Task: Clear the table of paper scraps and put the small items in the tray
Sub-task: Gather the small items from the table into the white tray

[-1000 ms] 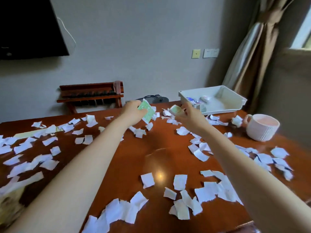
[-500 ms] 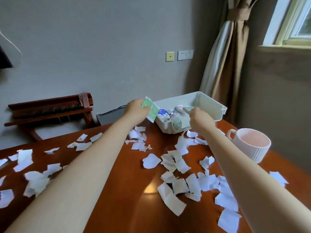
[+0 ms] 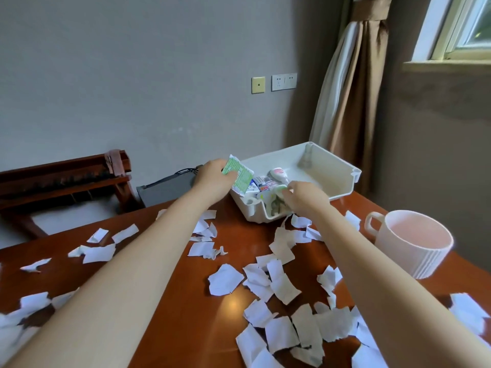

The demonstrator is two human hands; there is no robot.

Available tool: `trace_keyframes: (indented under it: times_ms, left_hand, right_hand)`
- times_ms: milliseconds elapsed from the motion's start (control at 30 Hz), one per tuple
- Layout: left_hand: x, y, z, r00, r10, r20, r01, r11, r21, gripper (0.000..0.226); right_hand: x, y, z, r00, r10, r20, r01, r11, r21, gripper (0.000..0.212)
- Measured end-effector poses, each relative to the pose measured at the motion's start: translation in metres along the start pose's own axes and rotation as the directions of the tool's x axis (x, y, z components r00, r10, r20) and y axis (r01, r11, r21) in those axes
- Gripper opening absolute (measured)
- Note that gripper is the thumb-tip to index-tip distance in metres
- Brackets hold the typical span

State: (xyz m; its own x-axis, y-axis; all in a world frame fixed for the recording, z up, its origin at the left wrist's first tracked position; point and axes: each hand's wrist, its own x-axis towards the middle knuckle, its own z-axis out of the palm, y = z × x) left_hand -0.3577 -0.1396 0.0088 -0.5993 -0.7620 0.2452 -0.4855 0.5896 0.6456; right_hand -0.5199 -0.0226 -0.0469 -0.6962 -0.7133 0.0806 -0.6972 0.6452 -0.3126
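Left hand (image 3: 212, 179) grips green packet (image 3: 239, 179), beside tray (image 3: 332, 171)

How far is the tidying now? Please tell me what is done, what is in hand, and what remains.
Done: several small items lie in the white tray. In hand: the left hand holds a green packet at the tray's edge; the right hand reaches into the tray beside a pale green item, grip unclear. Left: many paper scraps cover the table.
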Motion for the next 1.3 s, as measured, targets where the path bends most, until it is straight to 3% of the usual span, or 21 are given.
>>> trace_keyframes:
  times_ms: [67,167,333,500,633,733,833,933,1033,1133,1300]
  left_hand:
    - [-0.003,0.004,-0.001,1.000,0.008,0.000,-0.008,1.000,-0.005,0.020]
    - [-0.008,0.013,-0.004,1.000,-0.001,-0.006,0.001,0.998,-0.058,0.018]
    - [-0.012,0.034,-0.012,1.000,0.015,0.012,-0.013,0.989,-0.147,0.023]
    - [-0.009,0.036,-0.008,0.999,0.042,0.009,-0.040,0.993,-0.109,0.020]
    - [-0.005,0.017,0.000,0.995,0.061,0.074,-0.066,0.995,0.071,0.026]
    - [-0.003,-0.002,0.011,0.979,0.063,0.195,-0.121,0.945,0.304,0.037]
    - [-0.002,-0.012,0.020,0.967,0.053,0.248,-0.140,0.926,0.351,0.039]
    - [-0.001,-0.013,0.027,0.962,0.069,0.265,-0.168,0.913,0.371,0.040]
    - [0.000,-0.012,0.028,0.959,0.072,0.276,-0.180,0.903,0.390,0.040]
    - [-0.001,-0.011,0.026,0.955,0.066,0.291,-0.186,0.894,0.408,0.038]
    - [-0.004,-0.008,0.016,0.950,0.053,0.308,-0.190,0.880,0.436,0.035]
  right_hand:
    - [-0.007,-0.003,-0.008,0.998,0.001,-0.068,0.002,0.999,0.040,0.040]
    - [-0.017,-0.019,-0.024,0.986,-0.047,-0.157,0.093,0.949,0.301,0.039]
    - [-0.036,-0.048,-0.048,0.981,-0.156,-0.117,0.190,0.646,0.739,0.021]
    - [-0.032,-0.046,-0.050,0.979,-0.004,-0.206,0.170,0.584,0.794,0.015]
    - [-0.009,-0.022,-0.045,0.932,0.264,-0.247,0.056,0.570,0.820,0.012]
    - [0.003,0.001,-0.037,0.881,0.387,-0.273,-0.080,0.688,0.721,0.028]
    - [0.004,0.012,-0.024,0.867,0.409,-0.284,-0.212,0.819,0.533,0.039]
    - [0.002,0.012,-0.011,0.895,0.376,-0.239,-0.282,0.893,0.350,0.032]
    - [-0.002,0.010,-0.002,0.936,0.280,-0.213,-0.266,0.960,0.093,0.026]
    - [-0.003,0.007,0.000,0.949,0.266,-0.167,-0.278,0.960,-0.047,0.034]
    - [-0.009,-0.004,-0.008,0.977,0.201,-0.077,-0.206,0.976,-0.067,0.048]
